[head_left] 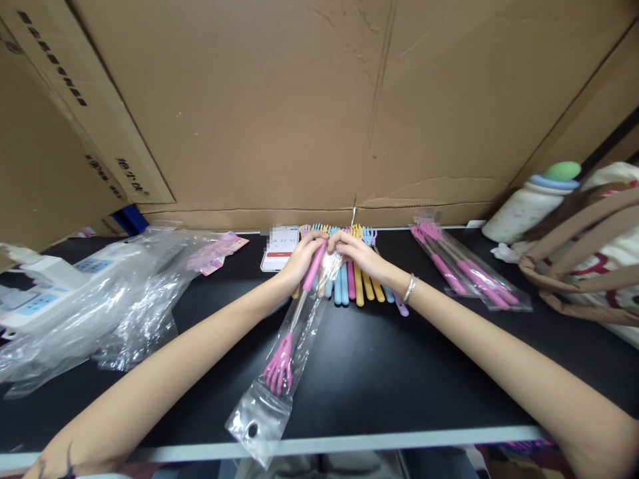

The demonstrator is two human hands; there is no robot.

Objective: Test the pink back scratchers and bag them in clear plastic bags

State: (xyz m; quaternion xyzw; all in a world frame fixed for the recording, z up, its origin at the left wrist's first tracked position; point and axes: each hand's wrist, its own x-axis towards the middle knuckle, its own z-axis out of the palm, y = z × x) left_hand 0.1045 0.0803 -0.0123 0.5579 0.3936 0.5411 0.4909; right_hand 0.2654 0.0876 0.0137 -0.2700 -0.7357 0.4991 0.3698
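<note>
A pink back scratcher (283,362) lies inside a clear plastic bag (259,416), its claw end toward me and the bag's holed flap hanging over the table edge. My left hand (304,258) is closed around the top of its pink handle. Beside it, my right hand (355,249) is closed with its fingers pinching the far end of the bag; the fingertips of both hands nearly meet. Behind and under my hands lies a row of unwrapped back scratchers (360,286) in blue, yellow, pink and purple, handles pointing toward me.
Bagged pink back scratchers (466,266) lie on the right. A phone (272,263) showing a timer stands behind my left hand. Clear bags (134,293) and pink cards (219,253) cover the left. A bottle (529,203) and a bag with brown straps (589,259) sit far right; cardboard walls (299,106) enclose the back.
</note>
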